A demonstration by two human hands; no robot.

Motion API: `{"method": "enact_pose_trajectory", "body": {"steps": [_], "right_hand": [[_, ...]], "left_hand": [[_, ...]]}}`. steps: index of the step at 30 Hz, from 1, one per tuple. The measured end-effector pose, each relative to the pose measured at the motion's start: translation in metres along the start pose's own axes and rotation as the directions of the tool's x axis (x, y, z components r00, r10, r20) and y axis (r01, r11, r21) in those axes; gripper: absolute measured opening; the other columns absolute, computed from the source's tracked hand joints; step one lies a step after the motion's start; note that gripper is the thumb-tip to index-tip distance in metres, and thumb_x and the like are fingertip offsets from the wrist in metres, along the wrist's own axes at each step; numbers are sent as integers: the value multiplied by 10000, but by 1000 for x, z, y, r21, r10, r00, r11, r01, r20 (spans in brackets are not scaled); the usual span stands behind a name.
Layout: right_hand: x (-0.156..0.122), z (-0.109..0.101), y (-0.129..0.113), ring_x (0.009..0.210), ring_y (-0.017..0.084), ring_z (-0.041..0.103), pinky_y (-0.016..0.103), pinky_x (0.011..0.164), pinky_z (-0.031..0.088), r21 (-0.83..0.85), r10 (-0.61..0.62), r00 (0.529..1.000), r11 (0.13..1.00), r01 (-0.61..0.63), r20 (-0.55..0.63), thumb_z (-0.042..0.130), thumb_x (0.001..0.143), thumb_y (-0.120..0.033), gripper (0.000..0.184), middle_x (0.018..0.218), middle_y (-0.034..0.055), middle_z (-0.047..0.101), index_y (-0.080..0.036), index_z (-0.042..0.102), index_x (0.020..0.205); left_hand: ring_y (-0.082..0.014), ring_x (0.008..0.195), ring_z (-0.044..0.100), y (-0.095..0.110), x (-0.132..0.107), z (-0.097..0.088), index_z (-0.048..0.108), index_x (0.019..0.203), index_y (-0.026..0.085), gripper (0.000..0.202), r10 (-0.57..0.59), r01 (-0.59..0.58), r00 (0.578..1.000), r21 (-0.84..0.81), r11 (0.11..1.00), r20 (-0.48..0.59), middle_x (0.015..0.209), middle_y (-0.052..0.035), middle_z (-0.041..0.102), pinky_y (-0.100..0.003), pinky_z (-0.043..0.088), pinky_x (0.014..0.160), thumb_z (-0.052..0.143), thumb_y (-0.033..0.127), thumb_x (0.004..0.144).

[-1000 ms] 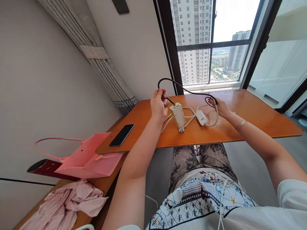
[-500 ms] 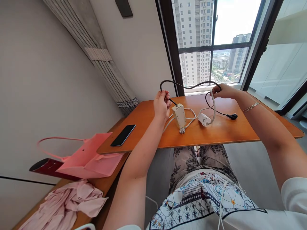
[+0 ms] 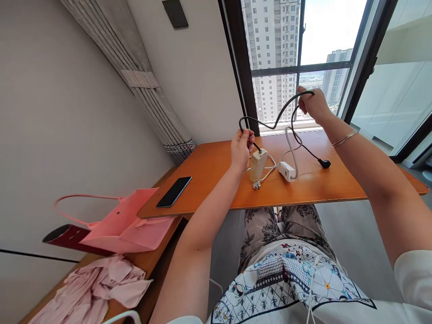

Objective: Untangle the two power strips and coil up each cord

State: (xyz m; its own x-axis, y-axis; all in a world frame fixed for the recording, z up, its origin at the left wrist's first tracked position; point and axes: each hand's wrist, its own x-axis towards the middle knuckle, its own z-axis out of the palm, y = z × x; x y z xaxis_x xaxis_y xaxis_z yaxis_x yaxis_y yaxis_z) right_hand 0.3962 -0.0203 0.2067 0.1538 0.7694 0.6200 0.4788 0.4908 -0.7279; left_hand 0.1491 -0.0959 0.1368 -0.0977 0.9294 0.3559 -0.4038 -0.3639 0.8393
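Note:
My left hand (image 3: 242,145) pinches a black power cord (image 3: 270,125) close to where it enters a cream power strip (image 3: 258,165). Raised in front of the window, my right hand (image 3: 312,104) is closed on the same cord farther along. Between the two hands the cord hangs in a loose wave. Its end with a black plug (image 3: 324,164) trails down onto the wooden table (image 3: 209,180). A white power strip (image 3: 286,171) with a pale cord lies to the right of the cream one. A pale plug (image 3: 257,185) rests in front of the cream strip.
A smartphone (image 3: 173,191) lies at the table's left side. Left of it are a pink bag (image 3: 135,225), a dark red cylinder (image 3: 74,236) and crumpled pink cloth (image 3: 97,288). The window (image 3: 273,72) stands behind the table.
My right hand has risen, lifting the black cord. My left hand has moved right, still pinching it. The cream strip has shifted slightly right and the black plug slightly left.

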Motion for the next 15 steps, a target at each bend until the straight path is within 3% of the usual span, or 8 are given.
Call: {"method": "enact_pose_trajectory", "body": {"steps": [4,7,11,15], "right_hand": [[11,-4,-15,536,130,511,300,586,457,261,-41,999,964,44,-17,466,951,-675,544,527,-8,461,-216,555,673],[15,-9,-27,545,115,507,285,583,457,363,0,1000,932,8,-20,450,931,-728,572,575,-10,501,-206,579,737],[13,-8,-44,543,95,490,266,606,469,439,61,997,898,-36,-43,473,938,-703,533,594,-28,505,-206,590,785],[3,3,-57,551,88,506,252,644,503,511,67,997,856,-77,37,577,950,-571,398,613,-37,500,-214,585,775]], "left_hand": [[-33,418,361,-8,-7,6,581,714,179,231,-16,12,996,51,999,87,600,49,482,-164,278,393,699,280,885],[-32,445,377,-14,-9,10,583,753,184,174,-19,9,996,113,994,88,650,56,498,-170,307,432,739,197,831],[-45,559,447,-24,-8,14,581,829,191,302,13,-32,995,199,980,99,715,63,495,-173,375,553,835,104,691],[-61,632,461,-36,-8,24,579,981,206,516,25,-67,989,300,951,143,786,56,489,-195,380,622,920,158,597]]}}
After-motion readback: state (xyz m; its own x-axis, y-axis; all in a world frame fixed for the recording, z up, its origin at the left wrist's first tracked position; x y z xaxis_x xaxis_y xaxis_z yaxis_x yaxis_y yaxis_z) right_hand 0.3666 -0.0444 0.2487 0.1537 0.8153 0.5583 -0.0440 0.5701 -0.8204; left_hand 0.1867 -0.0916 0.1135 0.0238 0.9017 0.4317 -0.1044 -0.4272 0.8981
